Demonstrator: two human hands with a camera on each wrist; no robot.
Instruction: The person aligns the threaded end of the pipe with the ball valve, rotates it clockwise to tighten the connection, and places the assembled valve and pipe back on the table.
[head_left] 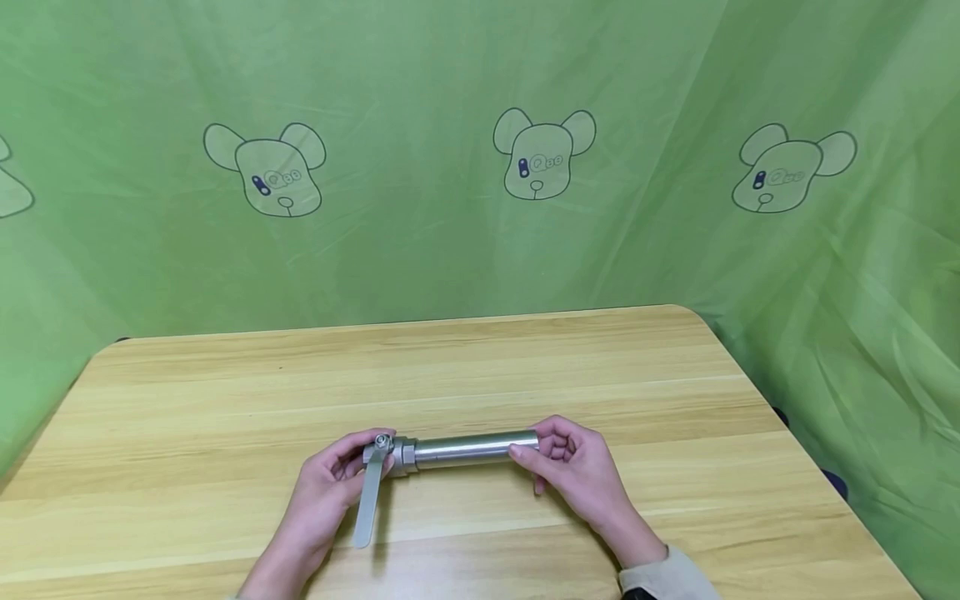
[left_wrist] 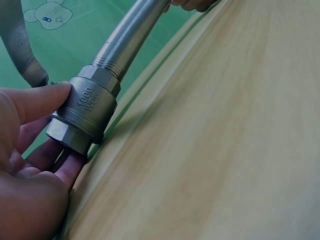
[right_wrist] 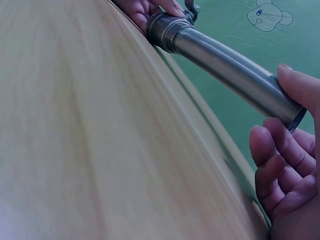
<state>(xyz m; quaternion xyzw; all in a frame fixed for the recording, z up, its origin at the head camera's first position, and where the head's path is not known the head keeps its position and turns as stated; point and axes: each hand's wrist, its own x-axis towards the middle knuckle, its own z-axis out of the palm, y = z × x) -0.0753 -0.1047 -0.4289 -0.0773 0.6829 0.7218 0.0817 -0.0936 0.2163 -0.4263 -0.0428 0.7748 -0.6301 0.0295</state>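
Observation:
A ball valve with a flat lever handle is joined to a steel pipe that runs to the right. My left hand grips the valve body, thumb on its near side and fingers beneath and behind. In the left wrist view the valve body carries the raised letters "1000 WOG", and threads show where the pipe enters it. My right hand holds the pipe's free end between thumb and fingers. From the right wrist, the pipe's rim sits among the fingers. The lever points toward me.
Under the hands lies a wood-grain table with rounded far corners. A green curtain printed with bear heads hangs behind it and along the sides. A light sleeve covers the right forearm.

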